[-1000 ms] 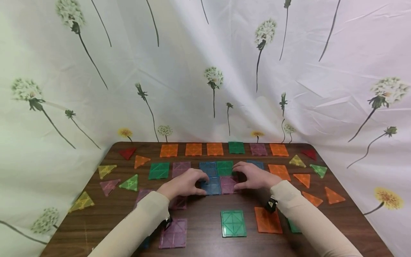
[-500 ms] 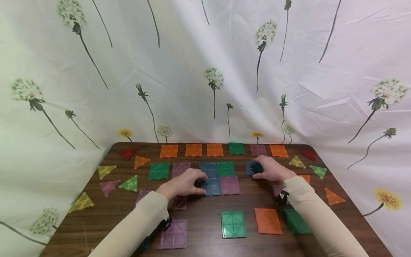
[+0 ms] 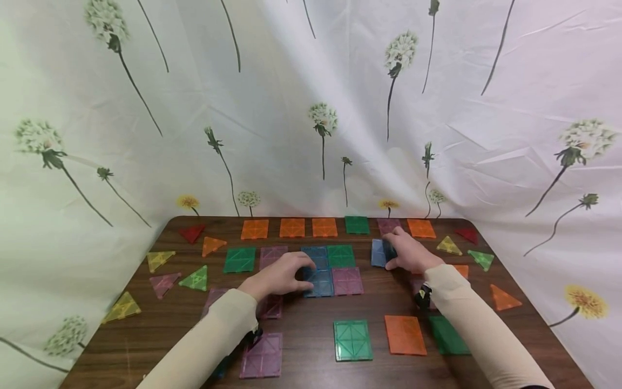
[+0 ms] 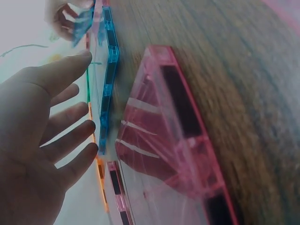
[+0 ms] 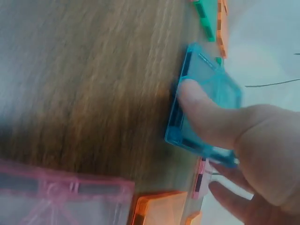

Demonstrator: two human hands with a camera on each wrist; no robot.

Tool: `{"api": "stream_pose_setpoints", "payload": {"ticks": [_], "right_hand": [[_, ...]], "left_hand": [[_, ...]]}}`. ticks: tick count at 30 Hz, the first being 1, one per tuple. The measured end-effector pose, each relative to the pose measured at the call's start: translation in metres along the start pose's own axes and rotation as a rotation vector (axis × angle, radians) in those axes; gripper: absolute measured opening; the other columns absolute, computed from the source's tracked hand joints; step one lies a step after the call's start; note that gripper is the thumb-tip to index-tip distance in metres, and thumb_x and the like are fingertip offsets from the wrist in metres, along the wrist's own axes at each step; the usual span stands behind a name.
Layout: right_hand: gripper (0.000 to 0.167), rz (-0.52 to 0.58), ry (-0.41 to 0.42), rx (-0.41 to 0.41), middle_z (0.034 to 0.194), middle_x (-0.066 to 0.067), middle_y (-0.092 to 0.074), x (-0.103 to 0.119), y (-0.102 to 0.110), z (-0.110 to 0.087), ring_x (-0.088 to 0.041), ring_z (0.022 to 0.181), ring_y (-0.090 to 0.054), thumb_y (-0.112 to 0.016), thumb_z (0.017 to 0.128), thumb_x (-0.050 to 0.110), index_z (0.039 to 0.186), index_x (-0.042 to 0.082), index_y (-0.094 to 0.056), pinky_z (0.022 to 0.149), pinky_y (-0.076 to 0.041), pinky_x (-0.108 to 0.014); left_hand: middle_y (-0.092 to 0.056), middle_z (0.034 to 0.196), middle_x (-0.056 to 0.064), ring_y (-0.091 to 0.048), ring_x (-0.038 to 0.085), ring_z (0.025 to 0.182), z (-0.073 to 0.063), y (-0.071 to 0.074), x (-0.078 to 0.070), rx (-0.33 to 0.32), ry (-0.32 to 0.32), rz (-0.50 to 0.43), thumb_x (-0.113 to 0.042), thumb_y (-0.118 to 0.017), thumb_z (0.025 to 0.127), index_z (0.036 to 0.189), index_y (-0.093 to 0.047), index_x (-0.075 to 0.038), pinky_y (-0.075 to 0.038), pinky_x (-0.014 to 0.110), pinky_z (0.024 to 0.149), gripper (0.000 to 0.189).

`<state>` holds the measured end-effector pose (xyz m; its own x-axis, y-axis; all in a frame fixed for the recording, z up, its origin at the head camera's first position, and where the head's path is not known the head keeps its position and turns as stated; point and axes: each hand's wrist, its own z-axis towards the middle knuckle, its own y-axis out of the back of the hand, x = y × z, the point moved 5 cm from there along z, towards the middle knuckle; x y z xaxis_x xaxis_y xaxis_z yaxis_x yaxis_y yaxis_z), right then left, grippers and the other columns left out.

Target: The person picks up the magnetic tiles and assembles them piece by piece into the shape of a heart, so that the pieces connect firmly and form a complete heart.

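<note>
My right hand pinches a blue square magnetic tile by its edge. In the right wrist view the thumb lies on this tile, which tilts up from the wooden table. My left hand is at the left side of a two-by-two block of flat square tiles. Its fingers are loosely bent in the head view and spread in the left wrist view, holding nothing. The block has a far blue tile, a near blue tile, a green tile and a purple tile.
A row of square tiles, such as an orange one, lines the table's back edge. Triangular tiles lie at both sides. In front are a green square, an orange square and a purple square. A patterned curtain hangs behind.
My right hand has left the block, moved right to the separate blue tile and tilted it up off the table. My left hand has stayed by the block.
</note>
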<state>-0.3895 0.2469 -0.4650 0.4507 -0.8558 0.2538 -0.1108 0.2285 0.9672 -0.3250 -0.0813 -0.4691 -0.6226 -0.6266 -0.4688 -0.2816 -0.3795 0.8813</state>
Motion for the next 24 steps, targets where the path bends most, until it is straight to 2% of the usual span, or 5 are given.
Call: {"api": "stream_pose_setpoints", "payload": {"ticks": [5, 8, 15, 24], "right_hand": [[0.034, 0.071, 0.076, -0.162, 0.110, -0.016, -0.065, 0.006, 0.010, 0.007, -0.031, 0.100, -0.062, -0.083, 0.091, 0.009, 0.120, -0.004, -0.070, 0.091, -0.054, -0.052], [0.020, 0.119, 0.121, -0.233, 0.106, -0.014, -0.071, 0.014, 0.016, 0.013, -0.032, 0.098, -0.067, -0.079, 0.093, 0.005, 0.112, 0.000, -0.072, 0.088, -0.056, -0.053], [0.017, 0.193, 0.175, -0.283, 0.107, -0.009, -0.076, 0.046, 0.018, 0.035, -0.026, 0.097, -0.072, -0.078, 0.096, 0.006, 0.112, 0.006, -0.075, 0.086, -0.059, -0.048], [0.016, 0.208, 0.206, -0.229, 0.111, -0.010, -0.076, 0.076, 0.006, 0.057, -0.025, 0.101, -0.072, -0.075, 0.097, 0.005, 0.113, 0.006, -0.076, 0.089, -0.060, -0.045]], "left_hand": [[-0.067, 0.136, 0.010, -0.062, 0.029, 0.128, -0.001, 0.000, 0.002, 0.007, 0.021, 0.014, -0.029, -0.079, 0.097, 0.134, -0.069, -0.007, -0.051, 0.049, 0.107, 0.043], [-0.068, 0.136, 0.010, -0.062, 0.029, 0.128, -0.001, 0.000, 0.003, 0.020, 0.026, 0.019, -0.029, -0.078, 0.098, 0.135, -0.069, -0.008, -0.051, 0.049, 0.107, 0.044], [-0.068, 0.137, 0.009, -0.063, 0.026, 0.126, -0.003, 0.002, 0.003, 0.038, 0.049, 0.032, -0.031, -0.077, 0.098, 0.137, -0.067, -0.010, -0.052, 0.047, 0.106, 0.046], [-0.067, 0.139, 0.008, -0.063, 0.025, 0.128, -0.004, 0.000, 0.005, 0.048, 0.051, 0.051, -0.035, -0.077, 0.098, 0.139, -0.066, -0.010, -0.052, 0.046, 0.107, 0.049]]}}
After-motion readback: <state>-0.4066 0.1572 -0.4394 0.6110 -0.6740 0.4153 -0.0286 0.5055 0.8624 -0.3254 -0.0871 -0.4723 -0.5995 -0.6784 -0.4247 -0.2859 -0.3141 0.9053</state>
